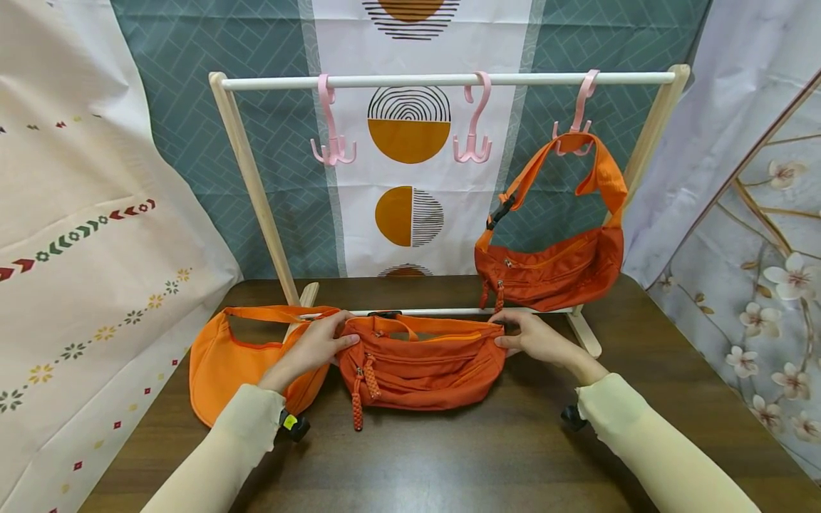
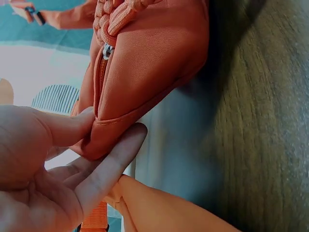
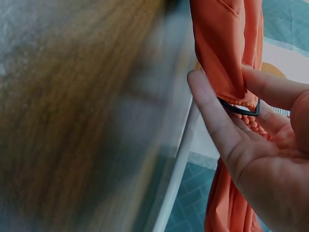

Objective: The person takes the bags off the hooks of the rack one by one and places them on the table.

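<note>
A red-orange waist bag [image 1: 423,370] with braided zipper pulls is held up over the table between both hands. My left hand [image 1: 326,342] pinches its left end, thumb in front and fingers behind, as the left wrist view shows. At the other end my right hand [image 1: 522,335] pinches the corner beside a black strap ring [image 3: 241,107]. The bag's strap runs along its top edge, with a black buckle [image 1: 385,313] at the back. Just left of it, a lighter orange shoulder bag [image 1: 224,363] lies partly behind my left forearm.
Behind the bag stands a wooden rack with a white top bar [image 1: 410,81]. Two pink hooks, one left [image 1: 333,142] and one central [image 1: 473,139], hang bare. From the right pink hook [image 1: 580,114] hangs another red-orange bag [image 1: 551,274]. Curtains enclose the brown table [image 1: 436,463].
</note>
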`<state>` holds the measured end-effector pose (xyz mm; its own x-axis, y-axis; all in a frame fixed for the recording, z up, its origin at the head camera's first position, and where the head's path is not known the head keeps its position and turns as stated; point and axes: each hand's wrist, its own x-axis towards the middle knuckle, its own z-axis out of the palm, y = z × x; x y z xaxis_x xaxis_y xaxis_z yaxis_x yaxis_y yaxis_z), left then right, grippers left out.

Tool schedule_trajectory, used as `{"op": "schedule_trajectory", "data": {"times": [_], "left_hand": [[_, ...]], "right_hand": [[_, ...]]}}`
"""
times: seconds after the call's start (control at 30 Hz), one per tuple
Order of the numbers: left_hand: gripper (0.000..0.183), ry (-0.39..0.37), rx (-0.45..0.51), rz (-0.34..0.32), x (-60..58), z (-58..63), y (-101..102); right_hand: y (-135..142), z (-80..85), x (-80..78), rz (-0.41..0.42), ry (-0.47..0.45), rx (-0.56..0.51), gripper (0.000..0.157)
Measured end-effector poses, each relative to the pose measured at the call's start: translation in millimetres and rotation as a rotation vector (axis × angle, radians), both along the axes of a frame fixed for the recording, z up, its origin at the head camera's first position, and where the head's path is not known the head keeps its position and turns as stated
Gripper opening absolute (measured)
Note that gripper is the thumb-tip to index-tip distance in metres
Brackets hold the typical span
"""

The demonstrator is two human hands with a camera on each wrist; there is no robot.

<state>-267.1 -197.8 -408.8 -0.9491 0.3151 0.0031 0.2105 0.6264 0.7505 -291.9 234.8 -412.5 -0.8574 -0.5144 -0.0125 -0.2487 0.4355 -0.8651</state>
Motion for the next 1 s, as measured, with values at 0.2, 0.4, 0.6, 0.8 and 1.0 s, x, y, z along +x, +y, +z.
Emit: {"op": "schedule_trajectory", "data": {"times": [0.2,0.4,0.6,0.8,1.0], "left_hand": [[0.043,0.023,-0.079,0.027,0.2,4.7,7],[0.044,0.091,-0.181,0.049,3.1,11.8,15],[0.044,0.139,-0.274,0.061,3.0,14.1,19],[0.043,0.097,-0.239,0.054,4.3,15.1,19],[0.035,0.184,-0.284,0.032,7.3,23.0,21]], "right_hand": [[-2,-2.1,-3.2,-0.013,0.095,0.135,0.039],[-3,-3.6,-5.0,-0.018,0.133,0.199,0.038],[-4,-3.4,-4.6,-0.020,0.125,0.199,0.038],[-4,-2.0,-3.4,-0.017,0.122,0.215,0.039],[0,12.1,1.9,-0.012,0.195,0.254,0.033]]}}
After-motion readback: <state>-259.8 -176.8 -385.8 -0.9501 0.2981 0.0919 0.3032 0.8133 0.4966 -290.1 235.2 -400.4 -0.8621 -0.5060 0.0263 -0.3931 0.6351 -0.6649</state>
